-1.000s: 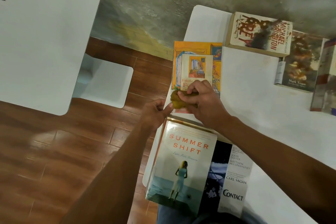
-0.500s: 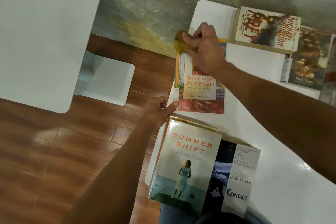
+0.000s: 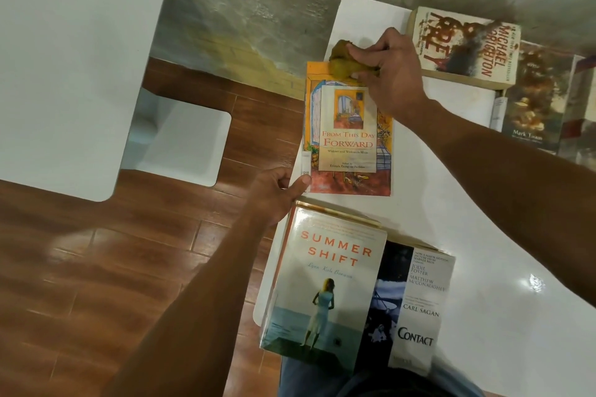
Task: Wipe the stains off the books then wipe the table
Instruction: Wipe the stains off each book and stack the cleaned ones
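The orange book "From This Day Forward" (image 3: 349, 138) lies flat near the left edge of the white table (image 3: 451, 235). My right hand (image 3: 390, 74) grips a yellow-brown cloth (image 3: 342, 58) and presses it on the book's far edge. My left hand (image 3: 277, 193) holds the book's near left corner, thumb on the cover. Nearer to me, "Summer Shift" (image 3: 325, 284) lies stacked partly over "Contact" (image 3: 416, 309). At the far right lie the stained "Prey" (image 3: 464, 45) and a stained Mark Twain book (image 3: 532, 100).
A second white table (image 3: 64, 58) with a white base (image 3: 180, 142) stands to the left over the brown wooden floor. A rough grey wall runs along the far side. Another book edge (image 3: 580, 113) shows at the right border.
My right hand carried the cloth from the book's near edge to its far edge, then shifted slightly. My left hand stayed at the book's near left corner.
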`<state>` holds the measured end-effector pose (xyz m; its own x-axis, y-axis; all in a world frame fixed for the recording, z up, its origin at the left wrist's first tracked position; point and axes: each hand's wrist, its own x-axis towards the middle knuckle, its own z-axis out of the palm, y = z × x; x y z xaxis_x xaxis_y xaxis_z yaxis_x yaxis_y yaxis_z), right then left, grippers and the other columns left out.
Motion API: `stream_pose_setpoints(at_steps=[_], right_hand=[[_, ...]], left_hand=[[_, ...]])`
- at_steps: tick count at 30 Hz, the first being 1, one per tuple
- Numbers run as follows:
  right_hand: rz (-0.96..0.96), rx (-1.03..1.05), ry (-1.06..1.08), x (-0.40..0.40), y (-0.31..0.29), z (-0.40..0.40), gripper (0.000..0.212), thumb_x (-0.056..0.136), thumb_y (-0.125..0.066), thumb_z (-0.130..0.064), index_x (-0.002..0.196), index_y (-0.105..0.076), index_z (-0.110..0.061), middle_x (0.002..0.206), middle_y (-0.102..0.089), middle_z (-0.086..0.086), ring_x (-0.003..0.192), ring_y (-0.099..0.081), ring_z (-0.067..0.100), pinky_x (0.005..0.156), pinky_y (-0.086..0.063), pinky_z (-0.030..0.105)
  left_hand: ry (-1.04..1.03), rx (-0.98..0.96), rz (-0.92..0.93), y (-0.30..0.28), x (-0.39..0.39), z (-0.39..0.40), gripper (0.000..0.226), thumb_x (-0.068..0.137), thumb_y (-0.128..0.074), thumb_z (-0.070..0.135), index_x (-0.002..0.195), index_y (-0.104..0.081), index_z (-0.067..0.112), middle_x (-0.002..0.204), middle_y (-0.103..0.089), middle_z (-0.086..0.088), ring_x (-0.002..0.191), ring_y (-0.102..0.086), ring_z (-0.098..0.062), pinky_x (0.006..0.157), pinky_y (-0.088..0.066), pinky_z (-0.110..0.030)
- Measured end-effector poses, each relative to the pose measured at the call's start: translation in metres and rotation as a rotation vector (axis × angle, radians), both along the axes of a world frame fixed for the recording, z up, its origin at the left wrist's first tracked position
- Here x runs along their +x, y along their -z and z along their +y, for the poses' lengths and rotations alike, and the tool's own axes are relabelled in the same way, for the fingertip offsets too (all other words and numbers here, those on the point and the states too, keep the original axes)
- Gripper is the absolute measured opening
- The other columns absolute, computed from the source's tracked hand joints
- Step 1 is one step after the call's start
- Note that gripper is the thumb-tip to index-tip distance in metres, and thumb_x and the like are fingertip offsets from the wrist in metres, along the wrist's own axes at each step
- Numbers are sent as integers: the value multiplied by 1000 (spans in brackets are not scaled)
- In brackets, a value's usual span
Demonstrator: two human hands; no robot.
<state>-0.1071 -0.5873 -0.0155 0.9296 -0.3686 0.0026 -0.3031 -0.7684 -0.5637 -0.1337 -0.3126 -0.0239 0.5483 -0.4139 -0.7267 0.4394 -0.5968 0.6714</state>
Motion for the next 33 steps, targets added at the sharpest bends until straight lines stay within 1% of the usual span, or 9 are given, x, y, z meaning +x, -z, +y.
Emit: stream_pose_setpoints(at_steps=[7, 12, 20, 23, 25, 27, 29, 31, 33], right_hand=[[22, 95, -101, -38, -2, 23, 37, 83, -77, -18, 117, -70, -31, 94, -44, -4, 96, -48, 26, 85, -48, 37], [4, 95, -151, -78, 1, 48, 40, 82, -76, -12, 120, -70, -22, 94, -43, -6, 92, -43, 17, 83, -41, 25], [-37, 164, -205, -116, 1, 80, 31, 82, -78, -15, 112, -74, -22, 87, -52, -2, 86, -43, 12, 76, -37, 11], [0, 228, -216, -128, -1, 90, 22, 82, -76, -24, 104, -76, -20, 87, -52, -3, 86, -47, 12, 73, -44, 19], [94, 354, -216, -132, -7, 93, 19, 82, -76, -24, 98, -73, -16, 88, -51, -7, 89, -51, 6, 73, -45, 14], [257, 464, -228, -125, -19, 86, 31, 78, -79, -12, 109, -74, -14, 91, -48, -14, 94, -49, -4, 82, -45, 10], [363, 505, -197, -112, -33, 73, 42, 81, -77, -8, 119, -69, -23, 97, -49, -16, 96, -49, -2, 90, -45, 14], [338, 477, -72, -94, -46, 56, 44, 85, -74, -13, 125, -65, -26, 103, -52, -12, 99, -50, 3, 96, -45, 17], [226, 380, 20, -74, -54, 38, 43, 87, -72, -17, 129, -63, -22, 103, -53, -11, 99, -54, 8, 90, -45, 14]], left_hand=[[0, 2, 2, 0, 0, 2, 14, 92, -68, 35, 95, -71, 21, 95, -76, -2, 88, -74, -24, 87, -60, -50], [-6, 27, 7, 1, -1, 2, 23, 91, -69, 37, 98, -71, 14, 95, -76, -7, 89, -73, -32, 85, -59, -54], [-40, 5, -17, 4, -6, 4, 9, 93, -67, 33, 91, -71, 25, 87, -76, 5, 80, -74, -17, 77, -61, -41], [-86, -16, -18, 2, -10, 5, 19, 100, -58, 34, 92, -72, 24, 83, -76, 7, 82, -73, -17, 71, -60, -34], [-83, 5, -13, 0, -9, 5, 34, 104, -47, 40, 88, -73, 24, 82, -76, 6, 83, -73, -15, 73, -58, -33], [-63, 36, -5, -3, -7, 7, 42, 106, -40, 43, 85, -72, 25, 80, -76, 8, 81, -73, -11, 73, -57, -30], [-71, 49, 11, -5, -7, 8, 46, 105, -38, 48, 87, -73, 25, 82, -76, 7, 81, -73, -10, 73, -57, -29], [-97, 53, 10, -6, -8, 6, 48, 104, -38, 51, 89, -74, 23, 84, -77, 6, 82, -73, -10, 73, -56, -29], [-120, 70, 0, -8, -10, 3, 46, 104, -38, 50, 88, -73, 25, 84, -76, 7, 82, -72, -9, 67, -53, -25]])
